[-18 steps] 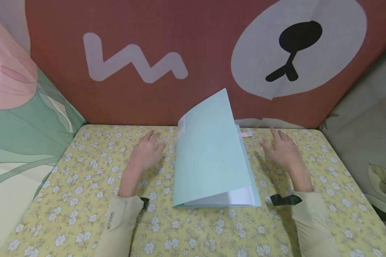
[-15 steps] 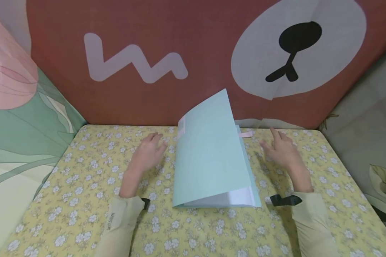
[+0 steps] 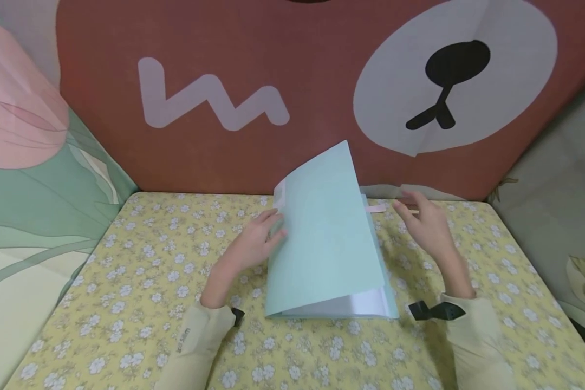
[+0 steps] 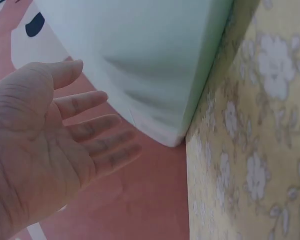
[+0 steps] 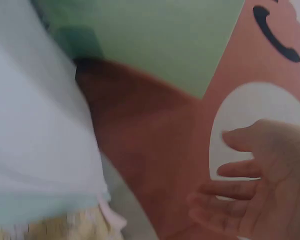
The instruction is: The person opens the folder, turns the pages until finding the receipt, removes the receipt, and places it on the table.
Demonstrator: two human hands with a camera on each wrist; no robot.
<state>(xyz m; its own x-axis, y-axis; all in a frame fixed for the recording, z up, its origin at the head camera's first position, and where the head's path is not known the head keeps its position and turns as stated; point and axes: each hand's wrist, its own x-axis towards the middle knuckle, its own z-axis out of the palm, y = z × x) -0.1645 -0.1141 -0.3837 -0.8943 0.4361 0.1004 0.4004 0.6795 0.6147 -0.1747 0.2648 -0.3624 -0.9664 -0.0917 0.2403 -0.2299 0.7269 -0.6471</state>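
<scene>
A pale blue-green folder [image 3: 324, 233] lies on the table, its front cover lifted at a slant over white paper [image 3: 363, 304]. From its right edge sticks a pink strip [image 3: 376, 208], and a pale pink label [image 3: 280, 196] marks the upper left of the cover. My left hand [image 3: 253, 242] is beside the spine, its fingertips overlapping the folder's left edge in the head view. The left wrist view shows loosely straight fingers [image 4: 92, 129]; contact is unclear. My right hand [image 3: 428, 227] hovers right of the folder, palm toward it, fingers relaxed and holding nothing.
A yellow flowered cloth [image 3: 141, 303] covers the table. Behind its back edge stands a red-brown fabric wall [image 3: 214, 162] with a cartoon print. Patterned fabric panels [image 3: 560, 179] close in the left and right sides.
My left hand has moved right to the folder's spine. My right hand has turned slightly and stays near the same place. The head view has shifted a little; the folder looks unmoved.
</scene>
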